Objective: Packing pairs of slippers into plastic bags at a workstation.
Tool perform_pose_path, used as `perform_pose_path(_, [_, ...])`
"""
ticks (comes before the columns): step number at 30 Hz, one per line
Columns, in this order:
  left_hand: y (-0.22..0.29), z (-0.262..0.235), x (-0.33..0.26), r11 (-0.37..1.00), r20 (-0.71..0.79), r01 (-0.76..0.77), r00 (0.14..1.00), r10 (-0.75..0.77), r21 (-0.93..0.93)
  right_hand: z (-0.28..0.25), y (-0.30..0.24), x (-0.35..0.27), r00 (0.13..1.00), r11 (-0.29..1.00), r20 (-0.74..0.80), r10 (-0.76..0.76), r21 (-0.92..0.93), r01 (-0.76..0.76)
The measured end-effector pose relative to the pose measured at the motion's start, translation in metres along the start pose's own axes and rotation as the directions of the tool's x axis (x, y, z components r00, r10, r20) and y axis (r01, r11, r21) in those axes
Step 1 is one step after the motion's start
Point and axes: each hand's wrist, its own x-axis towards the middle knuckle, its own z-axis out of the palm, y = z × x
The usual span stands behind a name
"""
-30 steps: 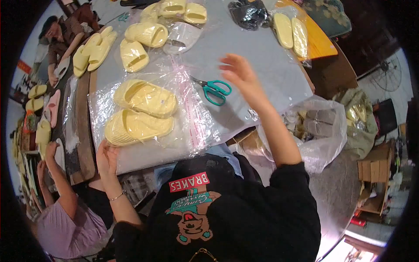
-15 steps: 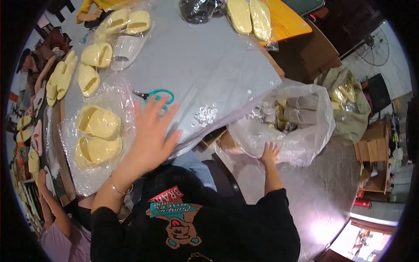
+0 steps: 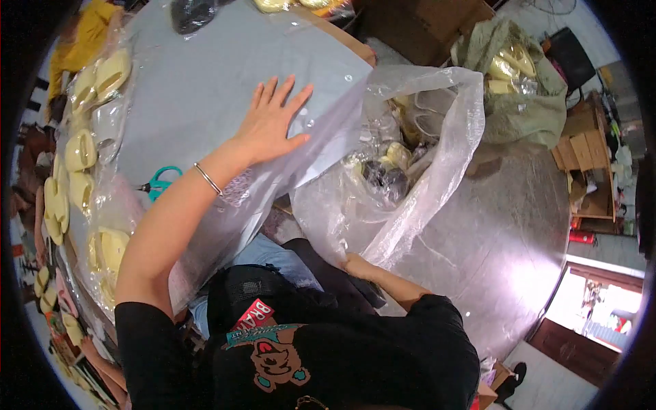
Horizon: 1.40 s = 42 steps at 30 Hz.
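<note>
My left hand [image 3: 273, 126] is open, fingers spread over the grey tabletop [image 3: 205, 75] near its right edge, holding nothing. My right hand [image 3: 357, 265] is closed on the near side of a large clear plastic bag [image 3: 424, 205], its fingers partly hidden. Inside the bag lie several plastic-wrapped slippers [image 3: 389, 174], some dark, some yellowish. Teal-handled scissors [image 3: 160, 183] rest on the table left of my left forearm. That forearm partly covers a pile of small clear round stickers or discs [image 3: 236, 191].
Yellow slippers [image 3: 80, 152] in clear wrapping line the table's left side. A dark wrapped bundle [image 3: 193, 15] sits at the far edge. Beyond the bag stands a green woven sack [image 3: 526, 113] with yellow slippers inside. A wooden shelf [image 3: 591, 160] is at far right.
The view has turned to the right. My left hand has moved rightward from near the scissors toward the bag. My right hand, spread on the bag before, is now closed on its near side.
</note>
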Motion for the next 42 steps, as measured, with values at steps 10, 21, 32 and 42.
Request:
perform_pose_path(10, [0.038,0.017,0.023,1.000,-0.083,-0.005,0.997,0.006,0.003,-0.196,0.027,0.049,0.641,0.997,-0.767,-0.026,-0.064,-0.035])
perform_pose_path(21, [0.038,0.010,0.029,0.999,-0.031,0.043,0.999,-0.044,-0.033,-0.259,0.104,0.128,0.855,0.199,-0.483,-0.191,-0.872,-0.448])
perform_pose_path(32, [0.030,0.009,0.027,0.998,0.006,0.058,0.998,-0.058,-0.010,-0.298,0.075,0.197,0.956,0.456,-0.195,0.221,-0.845,-0.278])
perform_pose_path(42, [0.027,0.012,0.029,0.996,0.009,0.057,0.998,-0.057,-0.075,-0.298,0.106,0.207,0.929,0.235,-0.218,0.300,-0.927,-0.293])
